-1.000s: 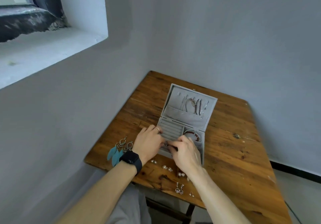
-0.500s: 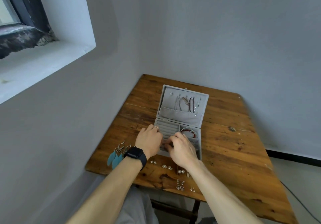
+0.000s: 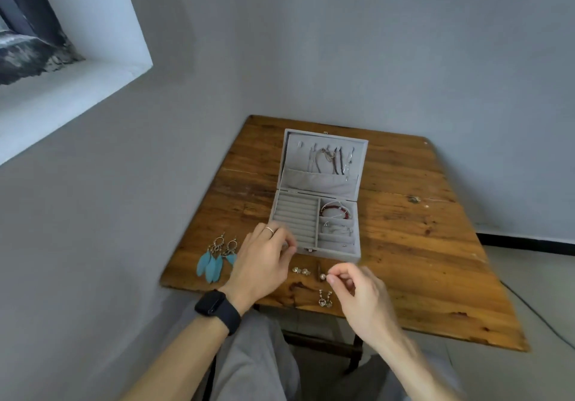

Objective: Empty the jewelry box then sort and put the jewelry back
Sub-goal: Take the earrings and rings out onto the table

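- Feather earrings [image 3: 216,259]: a blue pair lies on the table [image 3: 420,260] at 8 o'clock from the jewelry box [image 3: 339,255], not yet stored.
- Left hand [image 3: 264,263]: it wears a dark watch [image 3: 217,309] and a ring. The fingers are curled, with the tips at the box's front-left corner. The frame is too blurred to tell whether they hold anything.
- Small earrings [image 3: 301,270]: a metallic pair lies on the table at 6 o'clock from the box, just beside its front wall.
- Jewelry box: it stands open at table centre, lid upright at 12 o'clock. Necklaces [image 3: 331,159] hang inside the lid. The ring rolls [image 3: 295,217] on the left side appear unfilled. A red bracelet [image 3: 334,210] sits in the rear right compartment, with small silver pieces in the one at 6 o'clock from it.
- Pearl stud [image 3: 322,276]: it sits at the right hand's fingertips, near the box front.
- Heart earrings [image 3: 325,301]: a pair lies at 6 o'clock from the stud, near the table edge.
- Right hand [image 3: 364,295]: thumb and forefinger are pinched together, apparently on the stud's post.
- Progress: refilling is judged under way. Necklaces and bracelet are sorted; the earrings on the table are left to place.
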The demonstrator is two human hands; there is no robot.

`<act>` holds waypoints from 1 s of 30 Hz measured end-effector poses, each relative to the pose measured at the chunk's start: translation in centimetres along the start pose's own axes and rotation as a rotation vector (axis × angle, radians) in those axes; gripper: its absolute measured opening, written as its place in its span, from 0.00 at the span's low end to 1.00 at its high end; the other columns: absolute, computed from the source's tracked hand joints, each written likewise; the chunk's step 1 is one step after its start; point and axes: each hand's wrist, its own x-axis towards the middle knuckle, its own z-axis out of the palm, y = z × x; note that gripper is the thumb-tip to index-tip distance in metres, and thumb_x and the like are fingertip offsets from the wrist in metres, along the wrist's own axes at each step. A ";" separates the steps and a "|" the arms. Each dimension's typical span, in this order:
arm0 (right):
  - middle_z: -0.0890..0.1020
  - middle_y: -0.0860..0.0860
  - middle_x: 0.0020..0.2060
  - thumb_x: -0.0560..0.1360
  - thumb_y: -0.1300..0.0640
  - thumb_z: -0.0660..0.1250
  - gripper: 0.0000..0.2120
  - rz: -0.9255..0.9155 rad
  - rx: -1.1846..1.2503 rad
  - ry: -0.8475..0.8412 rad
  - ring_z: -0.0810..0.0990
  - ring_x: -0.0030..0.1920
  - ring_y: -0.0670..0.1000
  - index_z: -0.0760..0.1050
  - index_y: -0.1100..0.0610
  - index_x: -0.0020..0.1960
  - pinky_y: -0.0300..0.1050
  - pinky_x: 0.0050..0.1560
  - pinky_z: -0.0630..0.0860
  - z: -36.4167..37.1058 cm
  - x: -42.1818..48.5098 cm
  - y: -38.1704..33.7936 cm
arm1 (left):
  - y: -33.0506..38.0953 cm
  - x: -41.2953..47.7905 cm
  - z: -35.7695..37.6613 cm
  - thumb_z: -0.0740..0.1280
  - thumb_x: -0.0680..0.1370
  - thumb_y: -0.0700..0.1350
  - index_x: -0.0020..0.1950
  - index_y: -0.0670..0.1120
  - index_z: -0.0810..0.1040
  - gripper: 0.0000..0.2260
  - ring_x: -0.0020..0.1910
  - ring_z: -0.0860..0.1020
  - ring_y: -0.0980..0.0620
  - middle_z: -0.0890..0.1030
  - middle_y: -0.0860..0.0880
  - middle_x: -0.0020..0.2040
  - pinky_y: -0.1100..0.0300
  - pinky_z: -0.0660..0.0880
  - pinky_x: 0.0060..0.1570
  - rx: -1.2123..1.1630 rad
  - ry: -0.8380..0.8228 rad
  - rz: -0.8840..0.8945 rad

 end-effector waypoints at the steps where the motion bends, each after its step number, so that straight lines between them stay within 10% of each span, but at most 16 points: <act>1: 0.75 0.34 0.43 0.78 0.52 0.70 0.04 -0.028 -0.037 0.000 0.78 0.45 0.38 0.79 0.46 0.52 0.32 0.43 0.75 0.2 -0.5 0.0 | 0.3 -1.2 0.3 0.69 0.78 0.44 0.50 0.51 0.78 0.03 0.52 0.73 0.54 0.77 0.56 0.51 0.57 0.73 0.50 -0.017 -0.007 0.004; 30: 0.80 0.44 0.52 0.73 0.47 0.74 0.09 -0.062 -0.384 0.000 0.71 0.57 0.50 0.85 0.47 0.51 0.50 0.52 0.72 3.3 -1.6 -1.2 | 0.1 -6.4 1.9 0.72 0.76 0.53 0.56 0.56 0.83 0.10 0.62 0.70 0.55 0.76 0.55 0.61 0.54 0.69 0.63 -0.085 -0.200 -0.272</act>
